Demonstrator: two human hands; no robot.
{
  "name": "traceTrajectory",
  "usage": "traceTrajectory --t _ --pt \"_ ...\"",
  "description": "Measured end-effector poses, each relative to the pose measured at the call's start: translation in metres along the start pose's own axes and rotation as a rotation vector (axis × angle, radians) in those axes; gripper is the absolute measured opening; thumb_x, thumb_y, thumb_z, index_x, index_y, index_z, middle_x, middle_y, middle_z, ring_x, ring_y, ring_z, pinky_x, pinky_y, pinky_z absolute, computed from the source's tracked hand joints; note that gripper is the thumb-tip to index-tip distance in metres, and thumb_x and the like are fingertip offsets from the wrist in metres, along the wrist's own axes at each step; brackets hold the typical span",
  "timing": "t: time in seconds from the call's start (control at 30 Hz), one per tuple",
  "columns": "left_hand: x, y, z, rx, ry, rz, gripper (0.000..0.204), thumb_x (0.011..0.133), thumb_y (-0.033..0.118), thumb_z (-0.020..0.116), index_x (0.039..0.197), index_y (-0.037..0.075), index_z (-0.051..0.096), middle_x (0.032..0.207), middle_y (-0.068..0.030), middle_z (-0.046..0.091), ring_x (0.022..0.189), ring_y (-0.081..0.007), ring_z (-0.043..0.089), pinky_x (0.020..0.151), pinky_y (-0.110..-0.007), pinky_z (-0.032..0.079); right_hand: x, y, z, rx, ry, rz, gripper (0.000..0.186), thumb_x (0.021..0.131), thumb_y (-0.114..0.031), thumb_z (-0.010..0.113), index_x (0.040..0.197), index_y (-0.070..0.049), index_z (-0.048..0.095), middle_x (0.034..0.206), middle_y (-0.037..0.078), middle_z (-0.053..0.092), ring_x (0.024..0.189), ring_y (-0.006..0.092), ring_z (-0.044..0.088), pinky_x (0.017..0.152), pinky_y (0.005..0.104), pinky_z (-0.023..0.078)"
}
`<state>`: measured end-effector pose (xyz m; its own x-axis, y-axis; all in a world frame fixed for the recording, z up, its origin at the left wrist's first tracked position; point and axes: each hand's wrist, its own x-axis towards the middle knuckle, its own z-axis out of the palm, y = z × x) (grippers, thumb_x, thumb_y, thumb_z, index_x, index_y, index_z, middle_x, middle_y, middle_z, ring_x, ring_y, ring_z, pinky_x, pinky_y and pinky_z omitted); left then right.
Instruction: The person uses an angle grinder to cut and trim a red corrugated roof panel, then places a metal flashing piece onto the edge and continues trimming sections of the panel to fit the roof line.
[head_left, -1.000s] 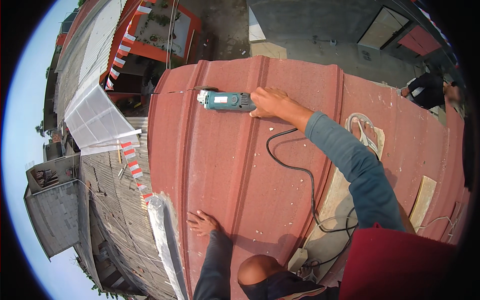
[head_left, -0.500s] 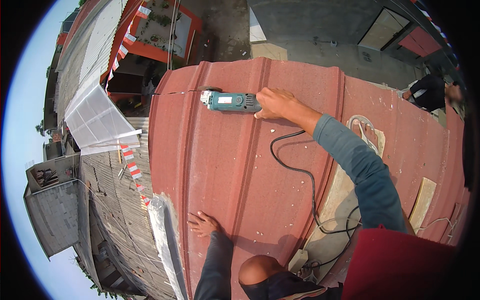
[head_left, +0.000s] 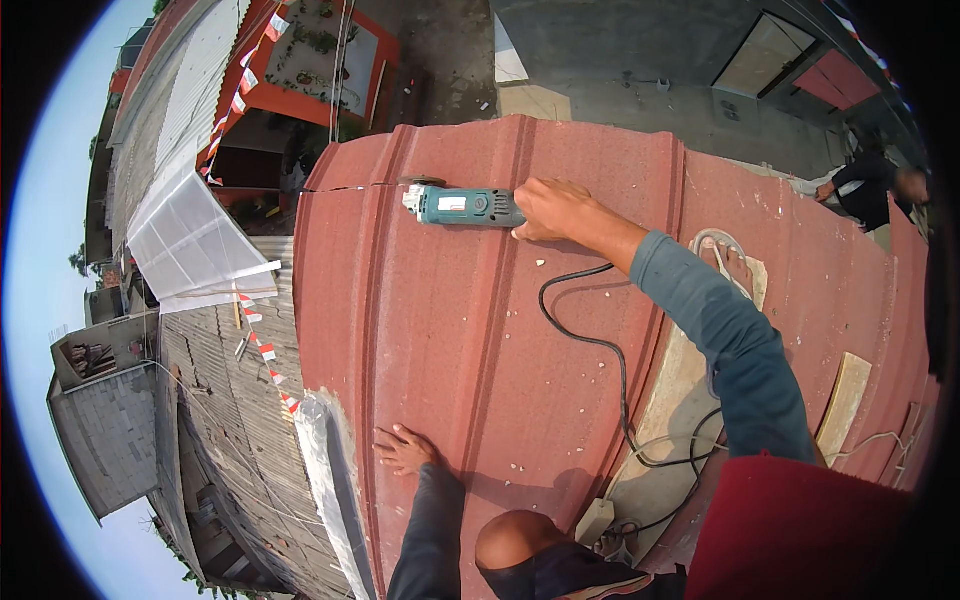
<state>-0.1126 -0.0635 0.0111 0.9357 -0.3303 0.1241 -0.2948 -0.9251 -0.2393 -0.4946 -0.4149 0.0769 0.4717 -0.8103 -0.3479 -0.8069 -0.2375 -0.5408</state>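
My right hand (head_left: pixel 558 208) is closed round the rear body of a teal angle grinder (head_left: pixel 465 206). The grinder lies across the ribs of a red metal roof sheet (head_left: pixel 430 320), its head toward the left. Its disc (head_left: pixel 423 181) sits at a thin dark cut (head_left: pixel 350 188) that runs from the sheet's left edge. A black power cord (head_left: pixel 622 375) curves from beneath my right forearm down the sheet. My left hand (head_left: pixel 404 450) rests flat on the roof near its left edge, fingers spread, holding nothing.
My sandalled foot (head_left: pixel 728 258) stands on a wooden plank (head_left: pixel 655 420) at right. A shorter board (head_left: pixel 845 405) lies beyond it. Grey corrugated roofing (head_left: pixel 235 420) and a string of red and white flags (head_left: pixel 266 350) are at left. Another person (head_left: pixel 868 190) is at far right.
The grinder and my right hand have barely shifted along the cut. The flag string has swung slightly. The person at far right has moved an arm. My left hand stays in place.
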Motion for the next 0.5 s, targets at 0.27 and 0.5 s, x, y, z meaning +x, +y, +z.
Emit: traceTrajectory --t 0.27,0.5 --pt "-0.002 0.002 -0.001 -0.018 -0.013 0.008 0.059 0.096 0.063 0.026 0.149 0.036 0.026 0.155 -0.0087 0.026 0.139 -0.0390 0.027 0.104 -0.067 0.023 -0.004 0.006 0.000 -0.016 0.016 -0.009 0.039 0.074 -0.028 0.076 0.099 0.001 0.068 0.102 0.019 0.068 0.097 0.0364 0.066 0.081 0.0451 0.054" --pt "-0.002 0.001 -0.002 -0.034 -0.016 0.004 0.059 0.096 0.062 0.027 0.149 0.037 0.026 0.155 -0.0088 0.026 0.140 -0.0391 0.027 0.105 -0.067 0.023 -0.007 0.010 -0.001 -0.027 0.022 -0.022 0.039 0.073 -0.028 0.076 0.098 0.001 0.068 0.101 0.019 0.068 0.097 0.0364 0.066 0.081 0.0452 0.054"
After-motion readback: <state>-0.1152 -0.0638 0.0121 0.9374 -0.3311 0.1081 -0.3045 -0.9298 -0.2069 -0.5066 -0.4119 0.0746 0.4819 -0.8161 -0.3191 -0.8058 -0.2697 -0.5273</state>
